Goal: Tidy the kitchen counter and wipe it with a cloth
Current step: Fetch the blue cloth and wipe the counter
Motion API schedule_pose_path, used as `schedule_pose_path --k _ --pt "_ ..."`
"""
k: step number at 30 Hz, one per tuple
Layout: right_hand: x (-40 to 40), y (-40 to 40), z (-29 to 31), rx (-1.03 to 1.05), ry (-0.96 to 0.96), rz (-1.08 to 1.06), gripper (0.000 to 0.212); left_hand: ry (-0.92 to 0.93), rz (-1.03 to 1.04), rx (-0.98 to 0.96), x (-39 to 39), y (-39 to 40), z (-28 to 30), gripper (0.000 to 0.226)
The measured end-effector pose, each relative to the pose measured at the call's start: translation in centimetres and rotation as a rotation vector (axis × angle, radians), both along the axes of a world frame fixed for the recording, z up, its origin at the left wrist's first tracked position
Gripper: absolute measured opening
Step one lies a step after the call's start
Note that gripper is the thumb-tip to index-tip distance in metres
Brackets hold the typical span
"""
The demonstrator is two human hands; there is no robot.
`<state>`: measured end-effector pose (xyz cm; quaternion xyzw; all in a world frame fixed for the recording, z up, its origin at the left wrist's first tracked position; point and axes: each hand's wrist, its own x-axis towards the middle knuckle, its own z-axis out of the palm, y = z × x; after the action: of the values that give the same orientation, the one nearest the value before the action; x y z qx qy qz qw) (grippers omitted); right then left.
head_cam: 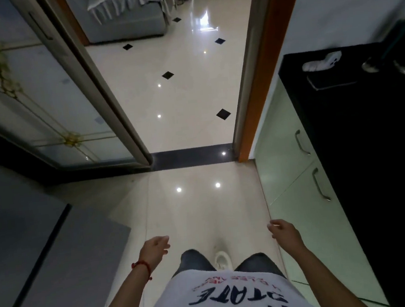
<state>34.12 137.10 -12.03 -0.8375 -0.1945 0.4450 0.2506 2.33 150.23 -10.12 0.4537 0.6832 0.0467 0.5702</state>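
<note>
The black kitchen counter point(358, 138) runs along the right side of the view. At its far end lie a white object point(322, 62), a dark flat slab point(330, 82) and blurred metal items point(400, 60). My left hand point(154, 250), with a red cord at the wrist, hangs low over the floor with fingers loosely apart and nothing in it. My right hand point(283, 231) is also empty and loosely spread, just left of the counter's cabinets. No cloth is visible.
Pale green cabinet doors point(295, 174) with metal handles sit under the counter. A glossy tiled floor point(196, 203) leads through a doorway point(192, 156) into another room with a covered sofa point(128, 14). A glass sliding door point(51, 113) stands at left, a grey appliance point(32, 244) below it.
</note>
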Motion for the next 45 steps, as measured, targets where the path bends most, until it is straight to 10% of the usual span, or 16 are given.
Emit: schedule_pose_path --k 19,30,45 --pt "-0.1 4.2 1.2 -0.058 0.081 -0.957 0.032 -0.027 -1.027 0.015 28.5 24.0 2.1 0.023" --pt "-5.4 2.0 2.1 -0.034 0.098 -1.535 0.03 -0.043 -1.461 -0.037 39.5 17.9 3.3 0.018" --pt "12.1 -6.6 10.9 0.275 -0.326 -1.477 0.021 -0.441 -1.652 0.487 49.6 7.2 7.6 0.028"
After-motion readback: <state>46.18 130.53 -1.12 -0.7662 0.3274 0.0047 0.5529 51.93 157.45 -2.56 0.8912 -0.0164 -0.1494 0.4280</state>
